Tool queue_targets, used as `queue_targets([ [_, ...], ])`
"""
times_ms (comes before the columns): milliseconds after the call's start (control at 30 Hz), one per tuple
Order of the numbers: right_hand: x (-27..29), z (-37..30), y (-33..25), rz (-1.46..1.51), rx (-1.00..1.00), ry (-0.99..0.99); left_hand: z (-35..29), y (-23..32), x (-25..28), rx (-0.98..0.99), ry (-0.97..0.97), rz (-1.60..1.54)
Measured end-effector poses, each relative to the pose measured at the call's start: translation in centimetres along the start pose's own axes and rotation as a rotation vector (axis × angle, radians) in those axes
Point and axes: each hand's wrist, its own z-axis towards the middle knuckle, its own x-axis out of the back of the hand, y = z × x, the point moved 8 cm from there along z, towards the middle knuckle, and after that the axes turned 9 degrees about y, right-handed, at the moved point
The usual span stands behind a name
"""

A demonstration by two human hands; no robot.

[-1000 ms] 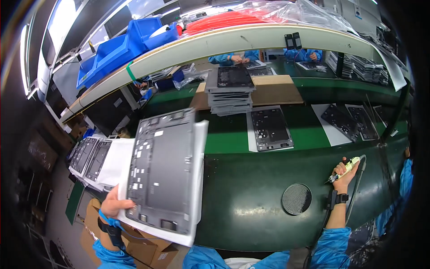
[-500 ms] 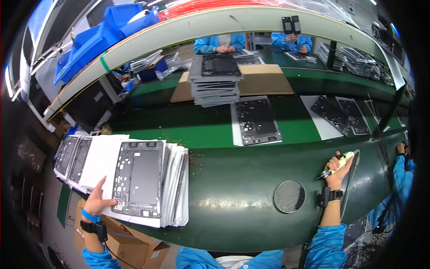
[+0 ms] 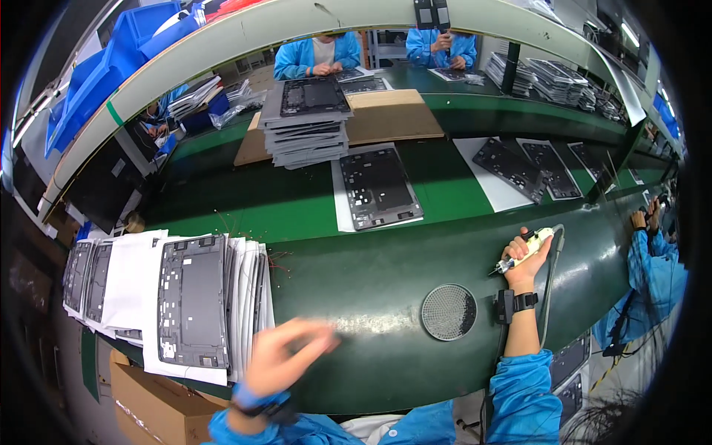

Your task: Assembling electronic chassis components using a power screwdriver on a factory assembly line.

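My right hand [image 3: 522, 273] is wrapped round a pale yellow electric screwdriver [image 3: 532, 246], its thin tip pointing left above the green bench. A grey cable runs from its back end down beside my forearm. My left hand [image 3: 282, 360], smeared by motion, is over the bench's near edge, just right of a stack of tablet housings. On that stack lies a black tablet housing [image 3: 199, 304] with small white patches, resting on white sheets [image 3: 245, 297]. Between my hands, nearer the right one, sits a round mesh-bottomed dish [image 3: 449, 311] with dark small bits at one side.
Beyond the bench, a single tablet housing [image 3: 378, 189] lies on paper. A tall stack of housings [image 3: 308, 137] stands by a cardboard sheet [image 3: 393, 119]. Farther right, more housings [image 3: 512, 167] lie on paper. An overhead beam [image 3: 267, 41] crosses the view. Co-workers sit opposite and at right.
My left hand has left the housing on the stack and moved right, toward me. My right hand keeps hold of the electric screwdriver. The whole view has shifted, so things appear farther left.
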Motion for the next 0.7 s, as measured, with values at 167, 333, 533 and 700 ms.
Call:
queue_targets([
  [167,-0.2,-0.3,0.8,0.012,-0.024,0.017,15.5,-9.2,-8.6,0.041,-0.055,-0.165],
  [333,-1.2,-0.5,1.0,0.028,-0.078,0.022,22.7,-12.7,-3.7,0.058,0.404,0.762],
  [533,-1.1,-0.1,1.5,-0.028,-0.094,0.037,24.8,-14.6,-4.4,0.315,0.256,0.908],
  [700,-1.2,0.0,1.3,-0.025,-0.089,0.039,27.3,-17.6,-4.0,0.414,0.110,0.798],
])
